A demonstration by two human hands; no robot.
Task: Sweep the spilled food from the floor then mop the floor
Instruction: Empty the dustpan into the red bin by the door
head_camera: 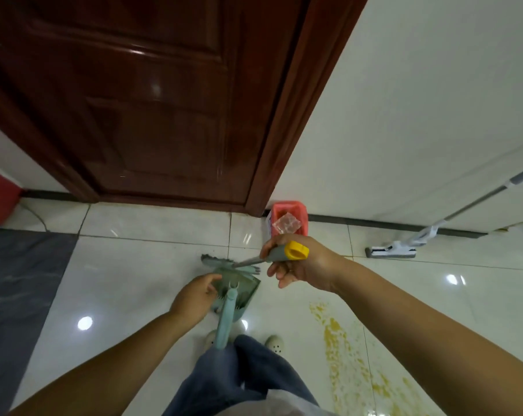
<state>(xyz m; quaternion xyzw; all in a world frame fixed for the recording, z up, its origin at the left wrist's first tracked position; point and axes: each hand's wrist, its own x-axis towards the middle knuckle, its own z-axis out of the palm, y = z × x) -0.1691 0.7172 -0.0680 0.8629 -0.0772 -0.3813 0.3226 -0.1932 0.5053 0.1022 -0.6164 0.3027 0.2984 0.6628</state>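
Your right hand point(302, 265) is wrapped around the broom point(279, 255) near its yellow-capped top, so the shaft slants down and away from you and the grey bristles rest on the floor point(140, 265) just beyond the dustpan point(239, 288); that high grip probably gives you reach without stooping. Your left hand point(198, 297) is closed on the near left edge of the dustpan, thumb over the rim, apparently steadying or tilting the pan while its long pale-green handle rises toward your legs. The spilled food point(341, 349), a yellow smear with scattered specks, lies on the tiles to your right, well apart from the pan and not yet swept, so the sweeping looks barely begun there. The floor is glossy pale tile that throws back the ceiling lights, with a dark grey mat point(17, 289) covering its left side. Ahead stands a dark red wooden door point(140, 109); beside its frame, against the white wall point(419, 100), sits a small red bin point(288, 219) with a clear wrapper in it. The mop point(404, 246) leans against the wall further right, its flat head on the tiles, ready for the second part of the job.
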